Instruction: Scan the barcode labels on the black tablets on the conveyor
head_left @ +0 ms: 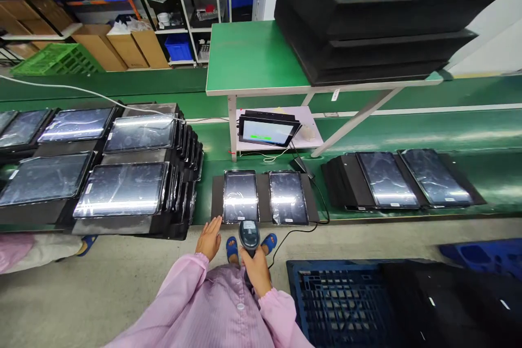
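Note:
My right hand (256,272) is wrapped round the handle of a dark barcode scanner (249,235), its head just off the bench's front edge. A black cable trails from it to the right. Flat and with fingers stretched out, my left hand (209,237) rests by the near left corner of a black foam tray (263,196). Two tablets lie side by side on that tray: a left tablet (240,196) nearest the scanner and a right tablet (287,197). Each looks film-wrapped, with a small white label at its near edge.
High stacks of trays with tablets (122,190) stand at left; a lower stack with two tablets (387,179) lies at right. Behind, a green-topped stand (253,60) carries black trays (367,27) above a lit screen (269,130). A blue pallet (338,304) is on the floor.

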`<state>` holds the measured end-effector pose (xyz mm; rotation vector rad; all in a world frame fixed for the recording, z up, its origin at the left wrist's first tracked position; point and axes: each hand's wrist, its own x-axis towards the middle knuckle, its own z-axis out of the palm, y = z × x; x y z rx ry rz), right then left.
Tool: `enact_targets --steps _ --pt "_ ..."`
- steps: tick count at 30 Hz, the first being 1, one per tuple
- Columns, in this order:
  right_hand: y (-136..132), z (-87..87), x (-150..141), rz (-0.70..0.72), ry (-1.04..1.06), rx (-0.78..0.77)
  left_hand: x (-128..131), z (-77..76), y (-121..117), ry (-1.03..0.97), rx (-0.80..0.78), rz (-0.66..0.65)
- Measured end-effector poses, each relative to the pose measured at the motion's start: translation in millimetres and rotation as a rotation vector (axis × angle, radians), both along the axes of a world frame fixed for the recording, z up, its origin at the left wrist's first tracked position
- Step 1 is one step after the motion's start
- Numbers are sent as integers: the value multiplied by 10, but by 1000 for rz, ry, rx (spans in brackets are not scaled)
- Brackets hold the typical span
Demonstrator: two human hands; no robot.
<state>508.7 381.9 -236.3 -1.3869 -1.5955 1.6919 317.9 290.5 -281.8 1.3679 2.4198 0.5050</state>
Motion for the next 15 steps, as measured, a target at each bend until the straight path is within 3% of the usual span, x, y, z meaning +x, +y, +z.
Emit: enact_targets --steps 5,15 --pt "-217 -123 -92 43 0 -50 -1 -13 -104 -38 -20 -15" --pt "-275 -155 -174 24 5 -56 -70 -6 -153 -59 -20 -29"
